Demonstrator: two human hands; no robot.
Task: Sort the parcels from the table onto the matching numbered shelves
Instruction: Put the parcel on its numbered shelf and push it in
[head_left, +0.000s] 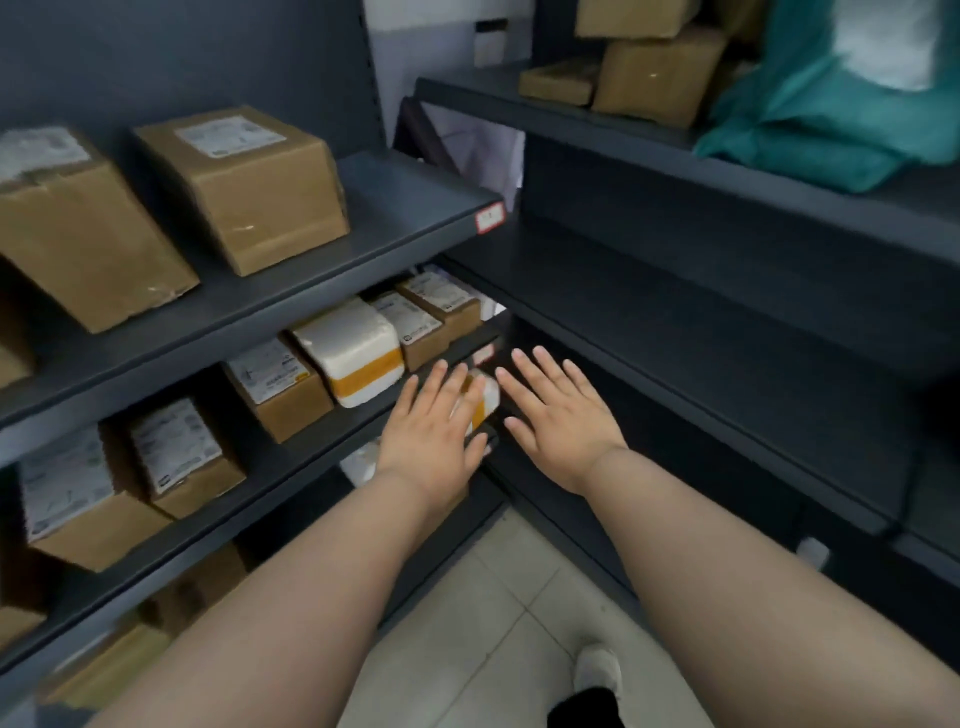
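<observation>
A small white parcel with an orange tape band (485, 401) lies on a lower left shelf (311, 457), mostly hidden between my hands. My left hand (436, 431) is spread flat with straight fingers over the parcel's near side. My right hand (558, 421) hovers flat just right of it, fingers straight and apart, holding nothing. A similar white parcel with orange tape (353, 353) sits on the shelf above, among brown boxes. A numbered label (490, 218) marks the upper left shelf edge, its digit unreadable.
Brown cardboard boxes (244, 187) fill the left shelves. A second dark shelf unit (701, 312) meets them at the corner; its top shelf holds boxes and a teal bag (841, 104). Pale floor tiles (498, 597) and my shoe (597, 670) lie below.
</observation>
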